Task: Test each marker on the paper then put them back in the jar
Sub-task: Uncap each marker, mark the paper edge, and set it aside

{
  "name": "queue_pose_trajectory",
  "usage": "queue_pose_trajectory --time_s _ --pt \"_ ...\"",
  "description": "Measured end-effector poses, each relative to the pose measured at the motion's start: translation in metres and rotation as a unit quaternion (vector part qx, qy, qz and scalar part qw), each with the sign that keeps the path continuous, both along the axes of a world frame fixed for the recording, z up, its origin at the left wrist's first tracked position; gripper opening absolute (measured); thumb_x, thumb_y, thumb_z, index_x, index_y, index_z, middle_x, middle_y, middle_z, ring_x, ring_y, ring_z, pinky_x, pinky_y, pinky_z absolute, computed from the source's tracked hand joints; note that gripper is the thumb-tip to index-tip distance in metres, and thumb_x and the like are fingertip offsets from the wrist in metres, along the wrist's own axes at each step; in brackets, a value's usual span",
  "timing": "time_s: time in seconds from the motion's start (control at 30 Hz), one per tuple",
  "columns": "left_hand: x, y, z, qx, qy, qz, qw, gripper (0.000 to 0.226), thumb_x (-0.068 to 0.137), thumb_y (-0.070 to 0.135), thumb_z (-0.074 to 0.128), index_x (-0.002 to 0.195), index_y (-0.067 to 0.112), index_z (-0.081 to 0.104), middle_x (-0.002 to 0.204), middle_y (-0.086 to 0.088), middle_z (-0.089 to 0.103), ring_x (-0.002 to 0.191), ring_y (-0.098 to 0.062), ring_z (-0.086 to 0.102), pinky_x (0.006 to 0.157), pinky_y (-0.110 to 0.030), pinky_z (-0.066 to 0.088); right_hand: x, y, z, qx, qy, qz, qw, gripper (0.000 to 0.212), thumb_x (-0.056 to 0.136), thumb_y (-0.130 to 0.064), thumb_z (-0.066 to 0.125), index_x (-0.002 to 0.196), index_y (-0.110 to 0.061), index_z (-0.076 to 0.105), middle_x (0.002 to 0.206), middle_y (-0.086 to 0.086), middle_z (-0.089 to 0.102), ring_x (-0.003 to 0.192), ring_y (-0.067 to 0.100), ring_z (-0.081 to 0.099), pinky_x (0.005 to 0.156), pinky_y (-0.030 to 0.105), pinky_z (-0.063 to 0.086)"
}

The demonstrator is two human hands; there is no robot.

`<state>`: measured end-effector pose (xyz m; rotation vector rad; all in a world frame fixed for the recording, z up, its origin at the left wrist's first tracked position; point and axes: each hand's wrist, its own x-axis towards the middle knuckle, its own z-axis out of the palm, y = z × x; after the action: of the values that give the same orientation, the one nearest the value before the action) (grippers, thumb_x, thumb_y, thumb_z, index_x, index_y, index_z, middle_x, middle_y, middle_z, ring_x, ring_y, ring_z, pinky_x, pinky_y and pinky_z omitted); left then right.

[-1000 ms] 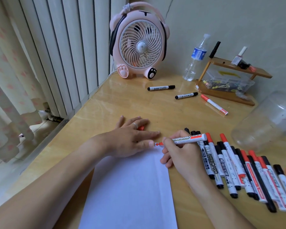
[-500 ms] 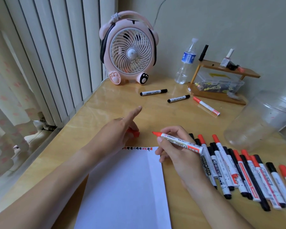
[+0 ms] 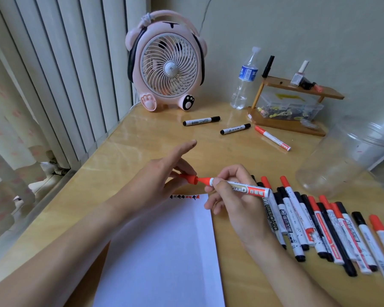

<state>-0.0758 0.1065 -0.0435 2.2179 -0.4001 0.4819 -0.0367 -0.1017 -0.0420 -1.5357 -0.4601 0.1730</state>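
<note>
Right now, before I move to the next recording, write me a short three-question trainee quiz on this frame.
1. True or false: the red cap is fully seated on the red whiteboard marker.
2. Which hand grips the marker's barrel? A) left hand B) right hand C) neither
3. Fill in: the test marks sit along the ___ edge of the white paper.

Key:
1. False: the cap, pinched in the left hand, meets the tip only.
2. B
3. far (top) edge
</note>
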Motion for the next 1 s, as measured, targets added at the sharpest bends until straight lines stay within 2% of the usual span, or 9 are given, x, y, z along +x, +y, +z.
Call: queue_pose_trajectory --time_s 0.17,0.27,0.43,0.5,0.6,0.73,0.8,0.9,1.0 --pt "-0.002 -0.004 0.0 -0.015 -0.002 -0.028 0.999 0.073 0.097 -0.003 0.064 0.158 0.02 0.032 0.109 0.009 0.07 0.105 -0.015 0.069 0.095 -0.027 0.055 -0.001 0.0 -0.003 -0.055 -0.044 0.02 0.997 0.016 0.091 -0.026 0.068 0.093 -0.014 0.058 0.07 0.004 0.065 0.056 0.02 0.06 0.055 0.034 0.043" --pt "-0.003 -0.003 0.0 -0.016 -0.004 -0.035 0.999 0.068 0.097 -0.004 0.062 0.156 0.02 0.036 0.111 0.009 0.07 0.107 -0.017 0.068 0.096 -0.032 0.055 0.003 -0.002 -0.002 -0.044 -0.078 0.018 0.996 0.009 0.096 -0.017 0.073 0.094 -0.013 0.065 0.064 -0.004 0.057 0.056 0.016 0.051 0.056 0.03 0.04" --pt "-0.001 -0.004 -0.001 -0.009 -0.005 -0.022 1.0 0.036 0.097 -0.003 0.06 0.129 0.013 0.058 0.111 0.007 0.069 0.109 -0.015 0.067 0.091 -0.034 0.056 0.005 -0.003 0.001 -0.021 -0.031 0.043 0.998 0.003 0.097 -0.016 0.071 0.098 -0.017 0.074 0.073 0.005 0.067 0.06 0.017 0.061 0.056 0.022 0.041" --pt "0.001 -0.004 -0.002 -0.001 -0.009 -0.012 1.0 0.031 0.098 -0.002 0.059 0.125 0.013 0.061 0.112 0.007 0.068 0.108 -0.013 0.066 0.09 -0.033 0.055 0.004 -0.002 0.001 0.017 0.017 0.052 0.998 0.023 0.096 -0.03 0.057 0.101 -0.017 0.076 0.085 0.013 0.071 0.064 0.022 0.064 0.055 0.028 0.039" --pt "0.004 0.0 -0.006 0.04 -0.015 0.014 0.999 0.022 0.103 0.017 0.053 0.124 0.016 0.062 0.108 0.008 0.064 0.101 -0.009 0.061 0.085 -0.025 0.049 0.007 -0.005 0.005 0.042 0.069 0.072 0.994 0.041 0.092 -0.033 0.043 0.105 -0.016 0.079 0.09 0.017 0.071 0.067 0.027 0.063 0.057 0.032 0.037" --pt "0.006 0.002 -0.013 0.08 0.017 0.0 0.997 0.029 0.108 0.038 0.038 0.11 0.019 0.06 0.094 0.013 0.054 0.086 -0.006 0.052 0.074 -0.015 0.037 0.015 -0.01 0.01 -0.004 0.05 0.034 0.998 0.023 0.091 -0.026 0.059 0.101 -0.02 0.079 0.07 0.007 0.055 0.054 0.02 0.052 0.049 0.025 0.036" --pt "0.006 0.004 -0.011 0.068 0.02 0.004 0.997 0.03 0.108 0.038 0.036 0.107 0.018 0.058 0.092 0.013 0.053 0.086 -0.008 0.052 0.074 -0.014 0.037 0.021 -0.017 0.016 -0.004 0.051 0.022 0.998 0.005 0.095 -0.016 0.07 0.096 -0.016 0.076 0.07 0.007 0.061 0.054 0.022 0.054 0.048 0.024 0.038" --pt "0.006 0.007 -0.007 0.063 0.03 0.004 0.998 0.031 0.108 0.039 0.038 0.102 0.017 0.058 0.087 0.013 0.054 0.082 -0.008 0.052 0.07 -0.017 0.038 0.026 -0.028 0.019 -0.094 -0.054 0.03 0.994 0.009 0.096 -0.012 0.072 0.091 -0.019 0.075 0.08 0.004 0.074 0.06 0.023 0.066 0.051 0.026 0.043" --pt "0.005 0.006 -0.01 0.079 0.065 -0.014 0.995 0.038 0.107 0.047 0.035 0.099 0.019 0.059 0.084 0.013 0.058 0.08 -0.006 0.054 0.069 -0.017 0.04 0.021 -0.027 0.013 -0.24 -0.251 0.02 0.938 0.011 0.091 -0.022 0.078 0.094 -0.029 0.07 0.081 -0.005 0.066 0.063 0.019 0.058 0.054 0.031 0.044"
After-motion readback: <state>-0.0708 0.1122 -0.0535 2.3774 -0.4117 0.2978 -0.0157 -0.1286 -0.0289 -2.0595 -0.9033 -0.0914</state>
